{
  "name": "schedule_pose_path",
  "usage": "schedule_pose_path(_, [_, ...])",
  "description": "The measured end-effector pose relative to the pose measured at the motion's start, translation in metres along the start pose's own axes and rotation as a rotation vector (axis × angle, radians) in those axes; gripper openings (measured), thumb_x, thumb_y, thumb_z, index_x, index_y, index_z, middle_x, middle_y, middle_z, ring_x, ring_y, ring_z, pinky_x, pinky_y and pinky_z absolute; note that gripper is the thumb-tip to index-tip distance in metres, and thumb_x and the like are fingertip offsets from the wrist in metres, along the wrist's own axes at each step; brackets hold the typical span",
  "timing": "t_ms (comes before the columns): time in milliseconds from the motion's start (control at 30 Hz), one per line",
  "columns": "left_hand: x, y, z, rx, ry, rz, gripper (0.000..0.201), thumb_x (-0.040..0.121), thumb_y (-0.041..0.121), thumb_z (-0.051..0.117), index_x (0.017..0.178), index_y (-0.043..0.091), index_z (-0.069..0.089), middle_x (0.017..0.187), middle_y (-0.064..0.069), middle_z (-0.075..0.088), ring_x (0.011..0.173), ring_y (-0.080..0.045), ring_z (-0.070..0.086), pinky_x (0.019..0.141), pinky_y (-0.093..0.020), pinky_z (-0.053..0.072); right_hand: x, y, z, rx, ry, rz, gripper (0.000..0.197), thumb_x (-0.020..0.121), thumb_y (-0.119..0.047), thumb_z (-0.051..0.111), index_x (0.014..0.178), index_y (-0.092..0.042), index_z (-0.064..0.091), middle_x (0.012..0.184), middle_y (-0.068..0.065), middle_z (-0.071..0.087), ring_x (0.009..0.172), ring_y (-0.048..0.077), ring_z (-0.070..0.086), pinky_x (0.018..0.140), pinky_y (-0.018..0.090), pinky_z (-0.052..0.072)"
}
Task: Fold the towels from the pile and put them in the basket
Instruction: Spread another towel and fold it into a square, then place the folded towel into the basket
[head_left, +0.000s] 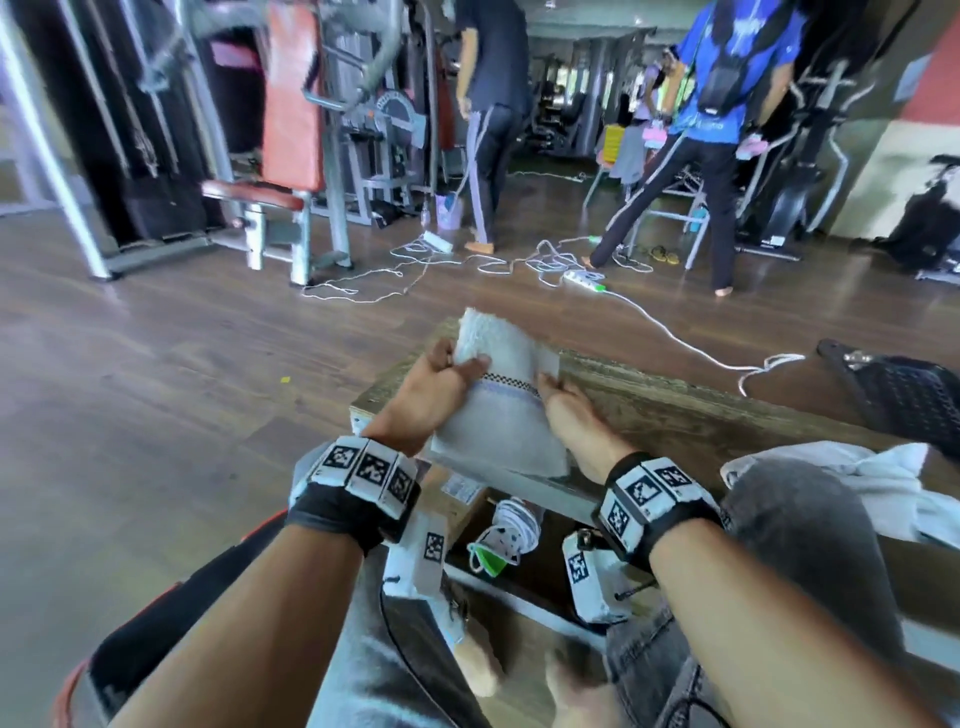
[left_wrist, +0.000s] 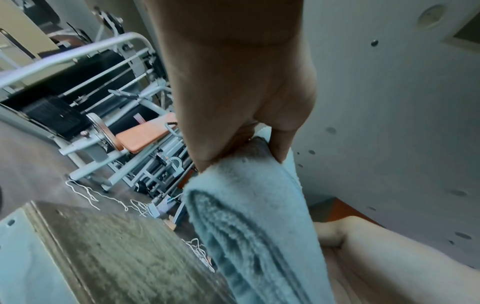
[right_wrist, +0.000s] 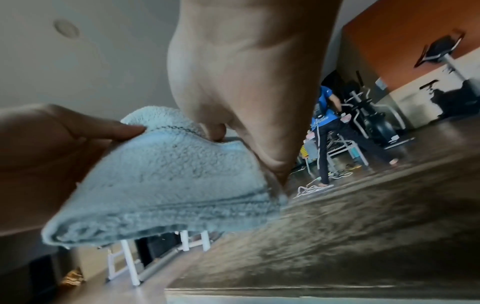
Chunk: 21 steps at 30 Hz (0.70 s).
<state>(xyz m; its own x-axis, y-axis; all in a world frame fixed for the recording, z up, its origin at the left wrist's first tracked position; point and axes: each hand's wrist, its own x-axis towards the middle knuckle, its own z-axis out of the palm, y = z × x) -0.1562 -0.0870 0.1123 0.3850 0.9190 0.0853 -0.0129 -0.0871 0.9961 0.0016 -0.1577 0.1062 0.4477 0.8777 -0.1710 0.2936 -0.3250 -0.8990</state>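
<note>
A folded white towel (head_left: 498, 415) with a checked stripe is lifted off the wooden table (head_left: 675, 410), tilted up away from me. My left hand (head_left: 457, 364) pinches its left edge, thumb on top. My right hand (head_left: 550, 387) grips its right edge. In the left wrist view my left hand (left_wrist: 241, 156) clamps the towel's (left_wrist: 259, 216) stacked layers. The right wrist view shows my right hand (right_wrist: 249, 152) holding the towel (right_wrist: 168, 185), which hangs above the table (right_wrist: 337, 226). A black mesh basket (head_left: 904, 395) stands at the table's far right. A pile of white towels (head_left: 883, 483) lies beside my right knee.
Two people (head_left: 717, 130) stand on the wooden floor beyond the table, among white cables (head_left: 545, 260) and a power strip (head_left: 584, 280). A gym machine with an orange seat (head_left: 285, 130) stands far left. A coiled cable (head_left: 511, 525) lies under the table.
</note>
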Motion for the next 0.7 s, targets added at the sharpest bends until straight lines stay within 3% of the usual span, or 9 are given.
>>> schedule_pose_path(67, [-0.009,0.008,-0.013,0.008,0.1,0.013,0.047,0.077,0.039,0.075,0.106,0.005,0.06,0.097,-0.013,0.069,0.087,-0.028,0.067,0.086,-0.054,0.054,-0.001,-0.013,0.011,0.038,-0.006,-0.044,0.037,0.105,-0.043,0.041,0.135,-0.023,0.043,0.129,0.0,0.052,0.11,0.024,0.052,0.084,0.037,0.047])
schedule_pose_path(133, [-0.017,0.015,-0.027,0.013,0.199,0.032,0.032,0.088,0.025,0.072,0.109,0.005,0.058,0.093,-0.008,0.068,0.08,-0.02,0.067,0.075,-0.038,0.059,0.001,-0.023,0.025,0.077,-0.046,-0.095,0.031,0.104,-0.032,0.042,0.134,-0.024,0.04,0.128,0.001,0.054,0.112,0.025,0.054,0.094,0.044,0.05])
schedule_pose_path(200, [-0.026,0.02,-0.046,0.014,0.301,0.044,0.027,0.089,0.019,0.071,0.108,0.006,0.057,0.091,-0.006,0.067,0.077,-0.017,0.066,0.07,-0.032,0.057,-0.001,-0.035,0.046,0.12,-0.09,-0.139,0.03,0.103,-0.025,0.041,0.132,-0.024,0.036,0.126,0.004,0.054,0.115,0.027,0.055,0.104,0.052,0.046])
schedule_pose_path(300, [-0.043,0.033,-0.077,0.04,0.442,0.055,0.025,0.088,0.02,0.072,0.106,0.009,0.057,0.087,-0.004,0.067,0.073,-0.015,0.066,0.064,-0.029,0.055,-0.004,-0.058,0.082,0.166,-0.158,-0.199,0.041,0.104,-0.019,0.037,0.143,-0.02,0.026,0.135,0.008,0.048,0.118,0.025,0.05,0.107,0.044,0.042])
schedule_pose_path(367, [-0.053,0.044,-0.098,0.064,0.521,0.052,0.024,0.088,0.02,0.072,0.104,0.011,0.058,0.085,-0.002,0.067,0.069,-0.013,0.065,0.057,-0.023,0.053,-0.009,-0.073,0.106,0.182,-0.212,-0.252,0.048,0.103,-0.013,0.035,0.147,-0.018,0.016,0.134,0.008,0.047,0.113,0.024,0.048,0.101,0.038,0.041])
schedule_pose_path(467, [-0.066,0.054,-0.131,0.168,0.595,-0.036,0.026,0.083,0.026,0.077,0.097,0.015,0.057,0.089,-0.007,0.07,0.074,-0.021,0.067,0.066,-0.033,0.057,-0.019,-0.086,0.138,0.191,-0.288,-0.285,0.057,0.099,-0.005,0.034,0.147,-0.016,0.005,0.124,0.007,0.049,0.107,0.025,0.05,0.088,0.032,0.041])
schedule_pose_path(567, [-0.078,0.053,-0.156,0.25,0.65,-0.114,0.031,0.077,0.026,0.081,0.081,0.019,0.051,0.079,-0.003,0.062,0.071,-0.019,0.057,0.062,-0.031,0.045,-0.023,-0.082,0.168,0.155,-0.34,-0.312,0.054,0.096,-0.002,0.037,0.141,-0.012,0.011,0.108,0.001,0.047,0.096,0.022,0.051,0.073,0.028,0.043])
schedule_pose_path(633, [-0.086,0.045,-0.166,0.254,0.662,-0.144,0.036,0.073,0.025,0.083,0.073,0.019,0.048,0.077,-0.006,0.058,0.073,-0.02,0.052,0.064,-0.032,0.04,-0.022,-0.072,0.186,0.131,-0.36,-0.32,0.041,0.093,0.001,0.038,0.127,-0.012,0.02,0.091,-0.002,0.044,0.081,0.018,0.05,0.057,0.021,0.042])
schedule_pose_path(700, [-0.097,0.032,-0.174,0.277,0.662,-0.188,0.033,0.078,0.021,0.079,0.068,0.017,0.049,0.076,-0.01,0.054,0.071,-0.019,0.046,0.061,-0.031,0.035,-0.021,-0.062,0.202,0.088,-0.388,-0.335,0.038,0.092,0.004,0.039,0.117,-0.015,0.017,0.085,-0.007,0.035,0.073,0.009,0.043,0.053,0.016,0.041])
